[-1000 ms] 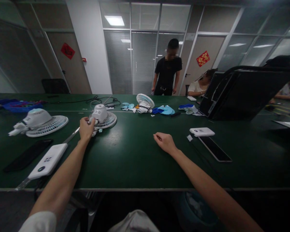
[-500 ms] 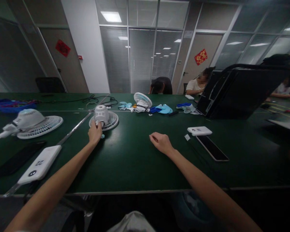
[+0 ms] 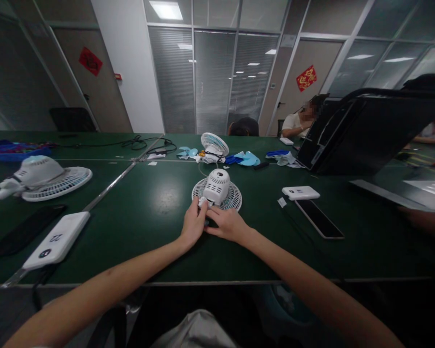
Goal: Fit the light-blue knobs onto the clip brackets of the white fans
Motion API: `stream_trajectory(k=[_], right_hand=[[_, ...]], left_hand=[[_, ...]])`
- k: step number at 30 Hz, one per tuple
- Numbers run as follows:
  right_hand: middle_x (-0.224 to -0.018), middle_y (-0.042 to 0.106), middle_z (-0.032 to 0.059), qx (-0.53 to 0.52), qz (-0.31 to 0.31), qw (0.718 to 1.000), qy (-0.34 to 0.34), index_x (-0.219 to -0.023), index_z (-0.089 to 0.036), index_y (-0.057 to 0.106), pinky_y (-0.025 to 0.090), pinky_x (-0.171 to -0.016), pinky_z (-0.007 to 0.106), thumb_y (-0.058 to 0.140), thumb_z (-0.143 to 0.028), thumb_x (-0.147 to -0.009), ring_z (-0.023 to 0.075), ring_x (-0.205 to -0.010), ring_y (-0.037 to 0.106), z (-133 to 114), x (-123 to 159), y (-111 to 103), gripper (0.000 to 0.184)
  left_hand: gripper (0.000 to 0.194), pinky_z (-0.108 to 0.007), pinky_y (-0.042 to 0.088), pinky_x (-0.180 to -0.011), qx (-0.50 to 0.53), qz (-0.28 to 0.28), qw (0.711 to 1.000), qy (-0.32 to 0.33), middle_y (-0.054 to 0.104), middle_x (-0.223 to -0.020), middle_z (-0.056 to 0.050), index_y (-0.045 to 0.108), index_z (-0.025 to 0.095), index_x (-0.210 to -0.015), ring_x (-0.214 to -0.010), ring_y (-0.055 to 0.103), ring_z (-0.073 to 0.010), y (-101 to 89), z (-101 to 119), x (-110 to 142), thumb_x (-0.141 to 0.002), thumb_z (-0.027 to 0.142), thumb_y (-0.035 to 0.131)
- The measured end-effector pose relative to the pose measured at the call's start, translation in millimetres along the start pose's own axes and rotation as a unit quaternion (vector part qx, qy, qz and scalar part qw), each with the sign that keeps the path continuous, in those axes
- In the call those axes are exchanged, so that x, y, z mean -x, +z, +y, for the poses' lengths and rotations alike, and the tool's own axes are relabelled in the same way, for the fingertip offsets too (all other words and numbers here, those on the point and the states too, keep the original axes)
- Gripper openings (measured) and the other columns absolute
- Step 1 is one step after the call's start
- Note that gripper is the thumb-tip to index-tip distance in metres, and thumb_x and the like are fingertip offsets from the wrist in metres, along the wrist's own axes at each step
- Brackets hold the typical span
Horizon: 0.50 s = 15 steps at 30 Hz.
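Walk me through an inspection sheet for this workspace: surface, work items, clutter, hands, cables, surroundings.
Surface: dark green tabletop, crossed by a shiny silvery strip at left.
Work items: small white plastic fan, grille down.
Clutter: larger white fan at left; flat white device marked 22; black-screened phone at right.
Hands: left hand and right hand meet at the small fan's near side; exact grip unclear.
Cables: thin black cable, loosely looped at the far left.
Surroundings: seated person in white top beyond the table.
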State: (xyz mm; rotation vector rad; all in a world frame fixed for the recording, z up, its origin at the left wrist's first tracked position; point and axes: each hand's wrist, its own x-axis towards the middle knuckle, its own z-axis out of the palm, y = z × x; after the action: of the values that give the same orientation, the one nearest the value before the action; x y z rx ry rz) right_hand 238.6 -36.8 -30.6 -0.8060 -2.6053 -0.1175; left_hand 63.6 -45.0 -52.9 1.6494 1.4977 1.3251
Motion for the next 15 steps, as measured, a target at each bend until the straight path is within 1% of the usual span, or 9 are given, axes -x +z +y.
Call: stream_trajectory(k=[3,6,8,11,13,15], right_hand=[[-0.116,0.065,0.0074,0.014,-0.004,1.0,0.006,-0.123,-0.017,0.06,0.059,-0.081,0.037,0.061,-0.041,-0.1,0.0185,-0.094,0.067,3,5,0,0.033],[-0.116,0.065,0.0071,0.019,-0.005,1.0,0.0,-0.122,-0.017,0.06,0.059,-0.08,0.036,0.061,-0.038,-0.1,0.0181,-0.094,0.066,2,6,-4,0.031],[-0.114,0.064,0.0067,0.019,0.0,1.0,-0.004,-0.122,-0.017,0.06,0.059,-0.077,0.034,0.061,-0.038,-0.1,0.0172,-0.091,0.066,0,5,-6,0.031],[-0.11,0.065,0.0065,0.011,0.011,1.0,-0.009,-0.122,-0.017,0.059,0.057,-0.07,0.03,0.062,-0.039,-0.099,0.0163,-0.085,0.065,-4,4,-9,0.032],[-0.104,0.066,0.006,0.001,0.019,1.0,-0.007,-0.119,-0.017,0.06,0.055,-0.067,0.028,0.063,-0.038,-0.098,0.0159,-0.082,0.065,-5,4,-9,0.03],[-0.101,0.066,0.0049,-0.011,0.028,1.0,-0.003,-0.117,-0.016,0.061,0.056,-0.067,0.029,0.062,-0.038,-0.098,0.0153,-0.081,0.065,-4,5,-9,0.029]], left_hand=[[0.033,-0.045,0.06,-0.087,0.016,-0.024,0.999,0.014,0.067,-0.125,-0.01,0.062,0.017,-0.126,-0.102,0.07,-0.0242,9.6,5,-2,-0.097,0.033,0.065],[0.033,-0.045,0.06,-0.086,0.014,-0.051,0.998,0.026,0.067,-0.125,-0.01,0.062,0.017,-0.127,-0.102,0.07,-0.0242,2.3,2,-7,-0.097,0.033,0.065],[0.034,-0.045,0.06,-0.087,0.002,-0.066,0.997,0.033,0.067,-0.126,-0.01,0.062,0.017,-0.127,-0.103,0.069,-0.0245,-10.5,-3,-8,-0.097,0.033,0.065],[0.036,-0.047,0.059,-0.09,-0.031,-0.087,0.995,0.042,0.065,-0.129,-0.011,0.061,0.018,-0.129,-0.108,0.068,-0.0261,-36.2,-11,-3,-0.097,0.033,0.066],[0.035,-0.049,0.058,-0.092,-0.052,-0.114,0.991,0.045,0.064,-0.131,-0.011,0.062,0.018,-0.128,-0.11,0.067,-0.0269,-53.4,-12,2,-0.096,0.032,0.067],[0.033,-0.049,0.058,-0.093,-0.06,-0.146,0.986,0.044,0.065,-0.13,-0.01,0.063,0.017,-0.126,-0.11,0.067,-0.0267,-67.2,-11,6,-0.096,0.032,0.067]])
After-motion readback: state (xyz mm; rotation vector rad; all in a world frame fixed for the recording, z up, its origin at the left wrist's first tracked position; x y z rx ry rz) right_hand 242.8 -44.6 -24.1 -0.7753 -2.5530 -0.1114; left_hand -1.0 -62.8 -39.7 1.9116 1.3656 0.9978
